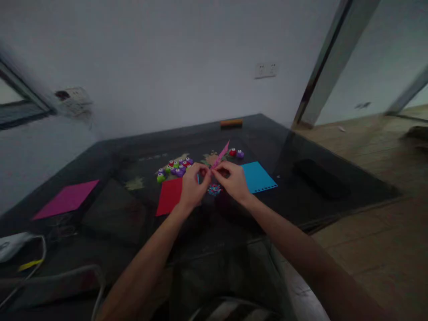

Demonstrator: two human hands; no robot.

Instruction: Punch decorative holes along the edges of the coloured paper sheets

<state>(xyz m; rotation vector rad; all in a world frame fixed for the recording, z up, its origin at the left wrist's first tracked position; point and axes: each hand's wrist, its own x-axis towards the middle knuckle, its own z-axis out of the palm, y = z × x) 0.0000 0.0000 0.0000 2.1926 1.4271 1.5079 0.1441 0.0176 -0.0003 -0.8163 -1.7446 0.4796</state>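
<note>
Dim light and blur; I can't make out the fingertips cleanly, and the lower end of the pink piece (222, 155) is hidden in them. The lower left edge of view cuts off a white object (13, 246).

Left hand (195, 186): thumb and index closed in a pinch on the pink piece. Right hand (233, 180): same pinch, just beside the left. The piece is thin, flat, pointed, tilting up toward 1 o'clock from my grip.

Below the fingers, at 6 o'clock, a heap of tiny blue and red bits (214, 190). Smooth red sheet (168, 196) at 8, partly behind the left hand; blue sheet (258, 176), hole-punched edge, at 3. Rounded, eye-dotted pieces (179, 171) cluster at 9. Dark, glossy tabletop (187, 138).
</note>
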